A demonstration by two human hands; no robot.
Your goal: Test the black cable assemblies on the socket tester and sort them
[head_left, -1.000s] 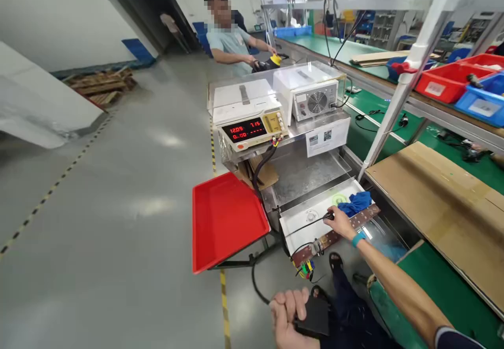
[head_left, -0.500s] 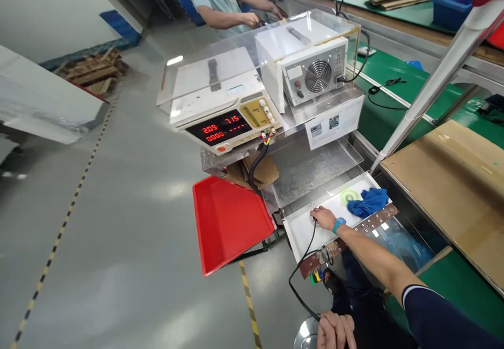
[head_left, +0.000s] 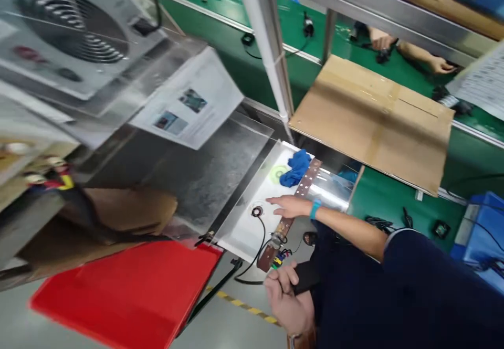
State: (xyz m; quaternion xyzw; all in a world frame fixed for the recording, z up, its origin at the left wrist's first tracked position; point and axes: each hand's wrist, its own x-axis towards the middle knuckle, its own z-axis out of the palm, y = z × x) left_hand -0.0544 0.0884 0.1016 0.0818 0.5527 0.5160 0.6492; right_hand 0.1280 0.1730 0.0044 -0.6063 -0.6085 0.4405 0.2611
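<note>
My left hand, with a watch at its wrist, is closed around a black power adapter. A black cable leads from near this hand up to a dark round socket in the white tray. My right hand, a teal band at its wrist, hovers over or rests on the tray just right of the socket; contact cannot be made out. Its fingers are stretched out and hold nothing. Beyond it lie a blue cloth and a pale green ring.
A brown strip with holes edges the tray. Left stand a red bin and a fan-cooled instrument. A cardboard sheet lies on the green bench. Another person's hands work at the back right.
The view has swung right and closer. My right hand has let go of the cable end at the socket and drawn back, fingers extended. The black adapter in my left hand now shows.
</note>
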